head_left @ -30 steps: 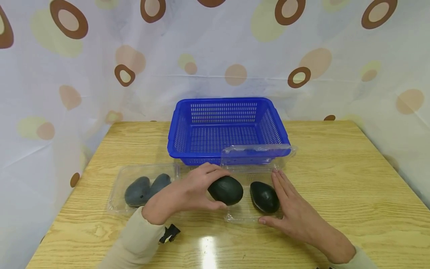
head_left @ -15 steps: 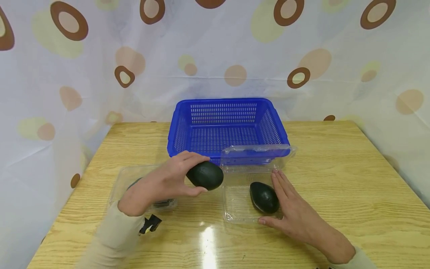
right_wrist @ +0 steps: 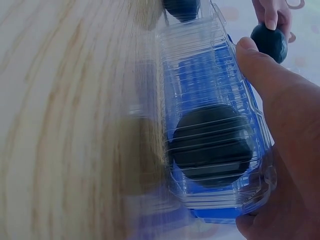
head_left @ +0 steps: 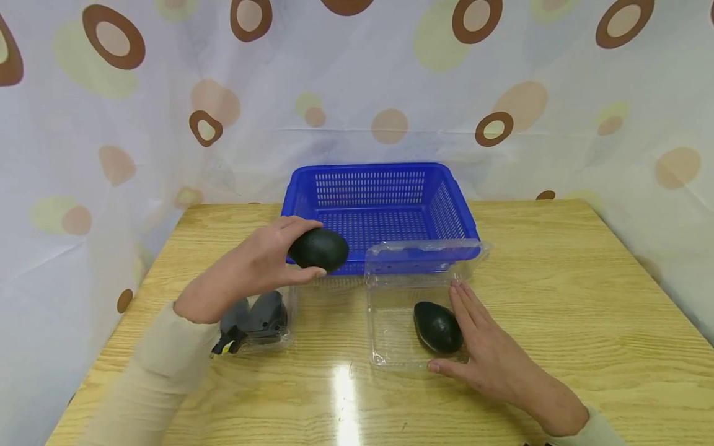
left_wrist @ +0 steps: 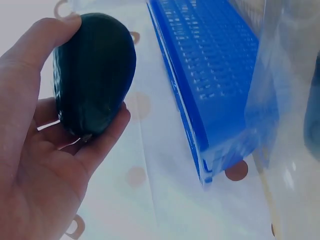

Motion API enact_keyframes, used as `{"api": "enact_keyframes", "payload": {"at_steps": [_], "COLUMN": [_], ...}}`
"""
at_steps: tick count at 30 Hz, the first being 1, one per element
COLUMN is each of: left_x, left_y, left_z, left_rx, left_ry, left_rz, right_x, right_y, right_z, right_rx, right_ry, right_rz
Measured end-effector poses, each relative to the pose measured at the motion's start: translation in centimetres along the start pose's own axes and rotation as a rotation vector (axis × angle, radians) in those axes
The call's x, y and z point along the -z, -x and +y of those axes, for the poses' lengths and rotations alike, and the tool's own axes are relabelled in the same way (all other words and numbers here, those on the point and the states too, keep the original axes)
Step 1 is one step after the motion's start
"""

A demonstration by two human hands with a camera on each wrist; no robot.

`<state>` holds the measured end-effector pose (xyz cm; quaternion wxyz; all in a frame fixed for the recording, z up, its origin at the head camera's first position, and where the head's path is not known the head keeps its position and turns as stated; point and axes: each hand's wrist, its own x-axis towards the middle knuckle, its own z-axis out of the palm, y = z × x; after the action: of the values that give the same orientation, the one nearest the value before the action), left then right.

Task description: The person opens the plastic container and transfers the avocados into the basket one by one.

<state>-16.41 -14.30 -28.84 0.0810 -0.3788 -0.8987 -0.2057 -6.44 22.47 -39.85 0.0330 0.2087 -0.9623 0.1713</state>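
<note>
My left hand (head_left: 268, 254) holds a dark green avocado (head_left: 322, 250), raised in front of the blue basket's near left corner. In the left wrist view the thumb lies along its top and the fingers wrap below. A clear plastic clamshell box (head_left: 385, 341) lies on the table with its lid up, a second avocado (head_left: 438, 327) inside at the right. My right hand (head_left: 491, 347) grips that box's right side, thumb at the front edge and straight fingers at the back. Through the ribbed plastic the avocado (right_wrist: 212, 145) shows in the right wrist view.
The blue basket (head_left: 382, 266) stands at the back of the wooden table (head_left: 546, 260), nothing inside it. At left, another clear box (head_left: 289, 337) contains two dark rounded fruits (head_left: 268, 313), partly hidden by my left forearm. A patterned cloth (head_left: 357, 80) hangs behind the table.
My left hand has carried its avocado up, left and away from the open box toward the basket. My right hand, the open box and the avocado in it have kept their places.
</note>
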Motion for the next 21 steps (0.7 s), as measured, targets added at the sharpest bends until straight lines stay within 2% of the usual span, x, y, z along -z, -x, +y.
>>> {"api": "enact_keyframes", "payload": {"at_steps": [6, 14, 21], "left_x": [0.5, 0.6, 0.1], "left_y": [-1.5, -4.2, -6.2], "left_z": [-1.1, -2.5, -3.4], "left_rx": [0.064, 0.146, 0.186], "left_ry": [-0.024, -0.013, 0.005], "left_rz": [-0.03, -0.113, -0.265], "right_x": [-0.1, -0.1, -0.2], "right_y": [0.0, 0.0, 0.1], "right_z": [0.0, 0.0, 0.2], "right_rx": [-0.002, -0.004, -0.008], "right_ry": [-0.002, -0.013, -0.013], "right_rz": [0.003, 0.003, 0.005]}}
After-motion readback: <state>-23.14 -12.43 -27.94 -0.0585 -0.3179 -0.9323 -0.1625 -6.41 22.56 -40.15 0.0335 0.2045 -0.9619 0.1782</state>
